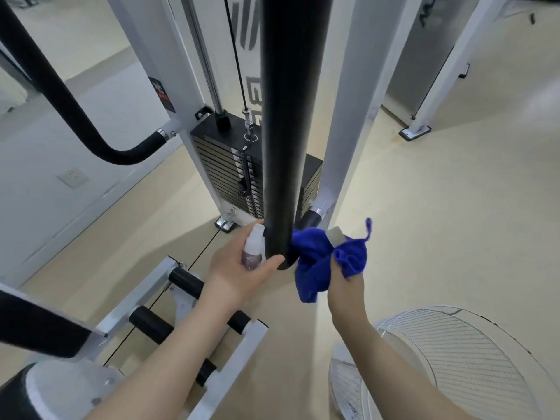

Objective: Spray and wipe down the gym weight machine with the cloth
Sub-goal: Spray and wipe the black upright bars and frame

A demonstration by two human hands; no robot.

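Weight machine [181,86] is standing on the floor ahead, its black padded bar [288,116] hanging down the middle. Left hand [242,268] is gripping a small spray bottle [253,247] against the bar's lower end; right hand [345,283] is clutching the blue cloth [315,262], pressing it to the bar's right side.

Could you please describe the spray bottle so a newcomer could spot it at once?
Follow the thick black bar down to its lower end. The left hand grips the spray bottle beside it: small, white-topped and clear, unlike the blue cloth opposite.
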